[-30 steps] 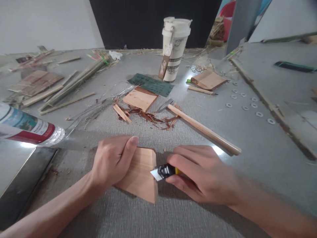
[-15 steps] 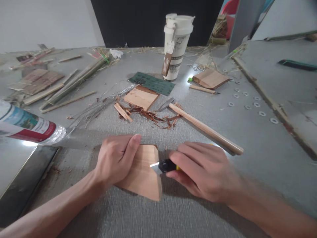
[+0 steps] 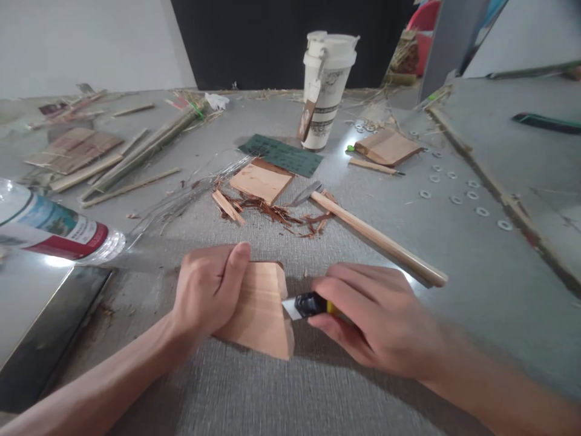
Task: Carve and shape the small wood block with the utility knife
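Tan board [image 3: 258, 318] and black-and-yellow knife [image 3: 311, 304]
From my remote seat I see paler bands across the board; the cup [image 3: 333, 82] is cream with dark stripes, its strap [image 3: 307, 118] brown; the sheet [image 3: 282, 156] dark green with blackish marks; the bottle label [image 3: 68, 227] blue, white and red; the tabletop [image 3: 254, 396] grey, finely streaked.
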A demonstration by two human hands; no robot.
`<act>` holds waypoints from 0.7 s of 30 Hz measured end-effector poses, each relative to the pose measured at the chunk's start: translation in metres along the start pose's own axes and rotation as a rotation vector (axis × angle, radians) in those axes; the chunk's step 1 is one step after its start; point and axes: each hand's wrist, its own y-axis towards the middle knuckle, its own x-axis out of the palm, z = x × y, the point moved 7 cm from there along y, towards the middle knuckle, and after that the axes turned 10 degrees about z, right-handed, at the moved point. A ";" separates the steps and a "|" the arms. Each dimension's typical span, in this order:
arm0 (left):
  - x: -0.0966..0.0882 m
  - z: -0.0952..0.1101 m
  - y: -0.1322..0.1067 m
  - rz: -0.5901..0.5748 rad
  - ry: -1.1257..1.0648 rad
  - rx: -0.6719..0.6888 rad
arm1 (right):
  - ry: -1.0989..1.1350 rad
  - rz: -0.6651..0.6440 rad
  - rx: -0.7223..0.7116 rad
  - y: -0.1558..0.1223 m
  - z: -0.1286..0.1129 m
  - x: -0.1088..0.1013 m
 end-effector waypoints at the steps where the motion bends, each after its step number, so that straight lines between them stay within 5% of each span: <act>1: 0.001 0.001 -0.001 0.001 0.003 0.008 | 0.014 0.000 0.005 0.000 -0.001 0.002; 10: 0.002 0.008 -0.003 -0.003 0.000 0.067 | -0.007 -0.011 0.025 -0.003 -0.003 0.004; 16: 0.003 0.012 -0.003 -0.011 -0.034 0.077 | -0.218 0.061 -0.091 -0.003 0.005 -0.006; 21: -0.001 0.016 -0.010 -0.047 -0.126 0.114 | -0.449 0.280 0.248 -0.007 0.062 -0.039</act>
